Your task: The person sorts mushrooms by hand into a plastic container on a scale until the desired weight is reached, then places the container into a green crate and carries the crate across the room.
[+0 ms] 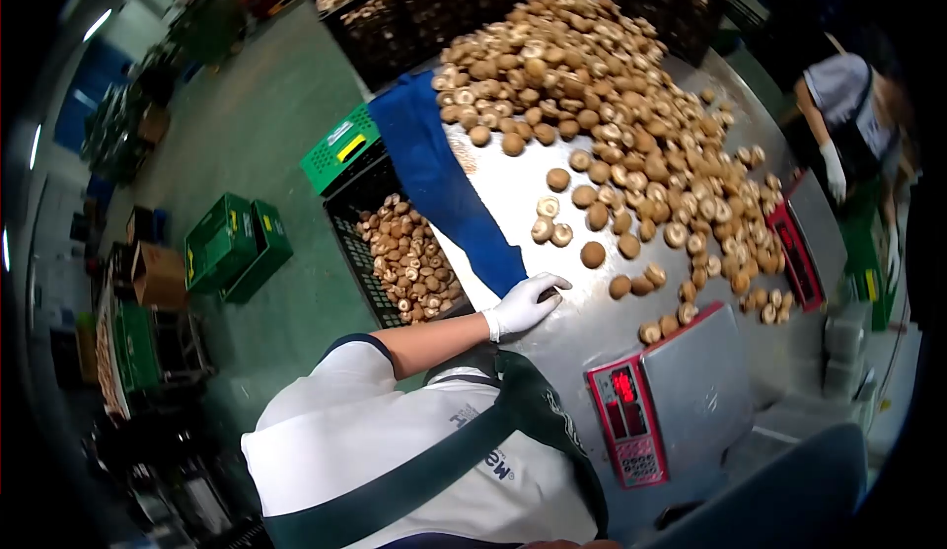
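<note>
My left hand (526, 306), in a white glove, rests low over the steel table (577, 327), beside the end of a blue cloth (434, 184). Its fingers are curled together around a small dark patch that I cannot make out. Ahead of it, loose brown mushrooms (593, 254) lie scattered, and a large mushroom heap (592, 75) spreads to the far end. To the right stands a scale with a red panel (628, 421), its red digits lit. My right hand is out of view.
A dark crate (353, 253) of mushrooms stands left of the table, by a green crate (340, 147). More green crates (222, 238) sit on the floor. A second red scale (795, 253) is at the right, near a co-worker's gloved hand (835, 172). Black crates (414, 21) line the back.
</note>
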The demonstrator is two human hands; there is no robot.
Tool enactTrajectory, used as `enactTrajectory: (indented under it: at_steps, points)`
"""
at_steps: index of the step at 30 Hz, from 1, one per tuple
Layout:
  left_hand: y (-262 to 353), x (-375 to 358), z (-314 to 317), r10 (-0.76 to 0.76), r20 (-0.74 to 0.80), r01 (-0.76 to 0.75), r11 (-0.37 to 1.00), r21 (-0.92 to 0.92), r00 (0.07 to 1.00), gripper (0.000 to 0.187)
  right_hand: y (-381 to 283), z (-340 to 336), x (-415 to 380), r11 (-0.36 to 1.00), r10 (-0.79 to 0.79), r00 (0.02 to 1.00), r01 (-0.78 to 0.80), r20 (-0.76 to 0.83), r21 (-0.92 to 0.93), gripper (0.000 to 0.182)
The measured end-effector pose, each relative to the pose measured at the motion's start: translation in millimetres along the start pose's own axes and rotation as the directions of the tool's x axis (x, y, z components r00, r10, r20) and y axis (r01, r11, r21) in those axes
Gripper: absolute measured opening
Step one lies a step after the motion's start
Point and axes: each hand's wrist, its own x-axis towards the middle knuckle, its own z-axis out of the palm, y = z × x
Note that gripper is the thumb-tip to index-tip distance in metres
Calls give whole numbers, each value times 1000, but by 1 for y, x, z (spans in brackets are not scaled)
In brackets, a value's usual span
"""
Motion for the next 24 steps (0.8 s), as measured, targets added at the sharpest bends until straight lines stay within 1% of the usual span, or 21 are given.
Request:
enactTrajectory:
  at_steps: [1,4,5,6,9,10,12,13,14,16,18,19,20,22,24]
  points:
    - [-5,-2,-9,-36,-50,37,999,15,998,22,-15,5,-2,1000,-6,1000,6,7,-13,46]
    - [-26,0,-21,-131,-167,111,986,-125,977,21,-54,10,-31,999,-51,999,51,-10,1,41]
    - [-27,2,-27,-135,-181,114,986,-120,974,21,-70,8,-46,997,-70,997,71,-22,17,40]
    - [-26,6,-34,-142,-167,131,989,-71,976,22,-85,5,-63,995,-88,996,89,-32,35,38]
    - [-38,21,-43,-14,-294,0,999,-48,956,25,-127,-4,-117,982,-156,987,159,-35,98,33]
    - [-32,28,-51,-59,-305,35,996,-82,950,25,-141,-6,-136,977,-175,984,177,-28,118,32]
    - [-48,48,-60,-121,-307,93,990,-103,944,27,-164,-9,-174,967,-200,980,197,5,160,29]
    - [-51,58,-66,-72,-347,42,995,-95,935,29,-173,-9,-191,963,-213,977,204,32,177,28]
    - [-47,68,-76,28,-381,-39,999,-21,924,32,-182,-8,-208,959,-218,974,203,57,197,26]
    - [-42,95,-97,68,-408,-63,998,25,910,35,-197,-2,-243,956,-223,967,191,126,224,24]
    - [-55,138,-116,223,-481,-152,972,182,848,38,-208,10,-282,954,-229,959,186,167,237,22]
    - [-57,162,-131,325,-505,-218,941,260,800,39,-206,25,-306,932,-279,958,251,75,262,23]
    - [-55,186,-146,423,-518,-276,900,338,744,40,-207,24,-319,933,-275,957,242,91,266,30]
    - [-45,232,-175,451,-553,-245,879,408,701,45,-250,-5,-330,920,-197,980,187,-4,343,38]
    - [-44,283,-196,452,-606,-206,878,433,654,53,-269,-17,-328,945,-139,986,159,-90,287,43]
